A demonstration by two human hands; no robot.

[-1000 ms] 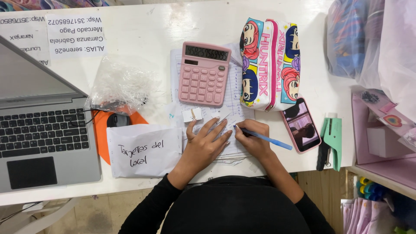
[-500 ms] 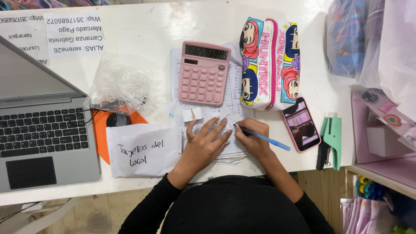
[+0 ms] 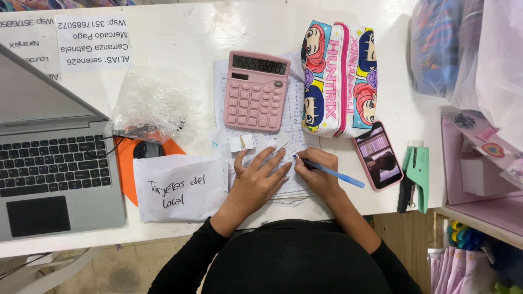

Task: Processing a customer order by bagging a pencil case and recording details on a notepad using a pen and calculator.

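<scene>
White laminate desk (image 3: 180, 38), scuffed, carrying all items noted below.

Left hand (image 3: 255, 185): flat, fingers spread, pressing down on white lined paper sheets (image 3: 297, 117) at desk's near edge; grasping nothing.

Right hand (image 3: 318, 175): clenched around slim blue plastic pen (image 3: 329, 172), tip down on same sheets, just beside left fingertips.

Sheets: stacked, running from under hands up beneath pink plastic calculator (image 3: 256, 91) with grey display, lying square on top of them.

Two small white paper squares (image 3: 241, 142) between calculator and left fingers, touching sheets.

Cartoon-printed fabric pencil case (image 3: 339, 79), pink zip, lying just right of calculator, overlapping sheets' right edge.

Pink-cased smartphone (image 3: 378, 155), screen lit, below case, near right hand.

Mint-green stapler (image 3: 417, 177) right of phone, at desk's edge.

White rectangular envelope (image 3: 182, 188) with black handwriting, left of left hand, partly covering round orange mouse pad (image 3: 126, 169) and black mouse (image 3: 147, 149).

Crumpled clear plastic bag (image 3: 150, 103) above mouse.

Two white rectangular printed paper labels (image 3: 92, 42) at far left of desk, text upside down to viewer.

Grey laptop (image 3: 52, 163), open, far left.

Clear plastic bags of coloured goods (image 3: 436, 49) far right; pink shelf unit (image 3: 474, 179) below them.
</scene>
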